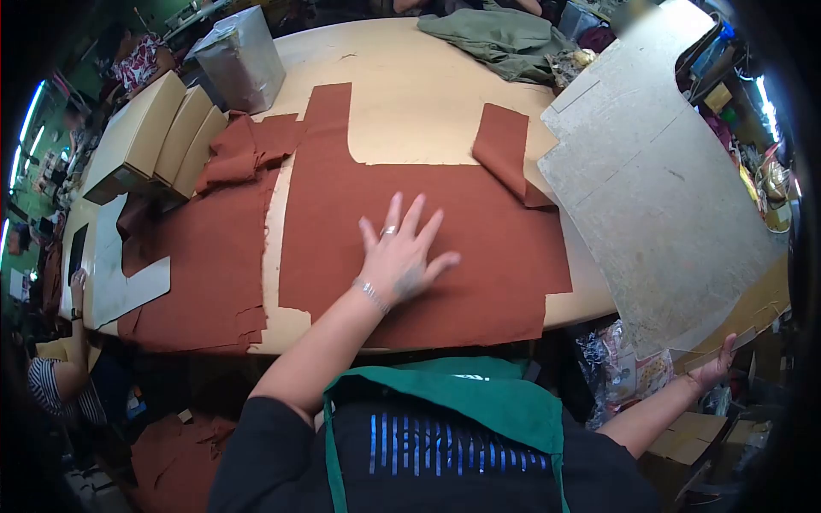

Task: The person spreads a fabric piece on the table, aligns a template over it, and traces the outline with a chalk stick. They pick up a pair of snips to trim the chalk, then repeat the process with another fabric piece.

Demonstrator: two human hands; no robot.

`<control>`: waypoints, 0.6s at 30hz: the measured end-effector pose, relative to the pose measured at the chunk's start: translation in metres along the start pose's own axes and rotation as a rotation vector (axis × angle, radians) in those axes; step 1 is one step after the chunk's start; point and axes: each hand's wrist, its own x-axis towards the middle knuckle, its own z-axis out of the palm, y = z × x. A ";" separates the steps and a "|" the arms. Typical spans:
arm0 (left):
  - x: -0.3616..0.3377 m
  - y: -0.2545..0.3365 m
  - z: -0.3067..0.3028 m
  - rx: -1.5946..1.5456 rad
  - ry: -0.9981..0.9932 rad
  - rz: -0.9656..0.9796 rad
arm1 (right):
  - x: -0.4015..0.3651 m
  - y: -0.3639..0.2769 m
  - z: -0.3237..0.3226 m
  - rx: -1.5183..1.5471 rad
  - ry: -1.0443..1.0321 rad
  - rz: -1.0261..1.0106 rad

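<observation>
A rust-brown cut piece of fabric (462, 282) lies on the table, with a notched top edge. Its upper right strip is folded and creased. My left hand (402, 256), palm down with fingers spread, is on or just over the middle of this cloth; it wears a ring and a bracelet and holds nothing. Off to the right, my right hand (711, 369) grips the lower edge of a large grey pattern board (663, 188), which stands tilted beside the table's right end. Part of that hand's grip is hidden by the board's edge.
More rust-brown fabric (205, 265) lies left, with a smaller pale pattern board (141, 291) on it. Cardboard boxes (141, 137), a metal-looking bin (244, 64) and green cloth (492, 38) sit on the table (393, 103). Another person's hand (78, 279) rests at the far left edge.
</observation>
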 end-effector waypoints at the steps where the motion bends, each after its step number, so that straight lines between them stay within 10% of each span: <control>1: 0.026 0.006 0.004 -0.031 0.090 0.027 | 0.004 -0.002 -0.006 0.004 0.001 0.006; 14: 0.293 0.040 0.075 -0.342 -0.352 -0.370 | -0.013 -0.021 -0.032 -0.231 -0.012 -0.180; 18: 0.312 0.042 0.077 -0.627 0.244 -0.369 | -0.010 -0.017 -0.041 -0.196 0.004 -0.221</control>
